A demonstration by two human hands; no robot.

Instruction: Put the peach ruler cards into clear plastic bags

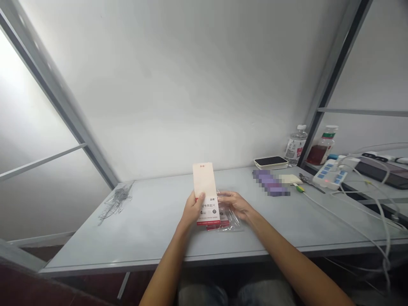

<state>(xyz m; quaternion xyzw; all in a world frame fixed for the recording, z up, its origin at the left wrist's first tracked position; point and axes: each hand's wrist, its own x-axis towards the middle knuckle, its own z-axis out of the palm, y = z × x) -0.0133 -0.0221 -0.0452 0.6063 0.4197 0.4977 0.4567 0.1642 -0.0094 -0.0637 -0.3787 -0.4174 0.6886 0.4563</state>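
Observation:
My left hand [192,209] is closed round the lower left edge of a tall white card packet with a red base [205,191], holding it upright above the grey table [149,221]. My right hand [234,204] lies to its right, fingers curled onto a clear plastic sleeve [230,221] that rests on the table under the packet. A second red-edged piece shows beneath the packet inside the sleeve.
A tangle of thin wire [115,202] lies at the table's left. At the back right are a dark-topped flat box [270,162], two bottles [296,146], a yellow pad [290,179], a power strip [330,174] and trailing white cables [357,212].

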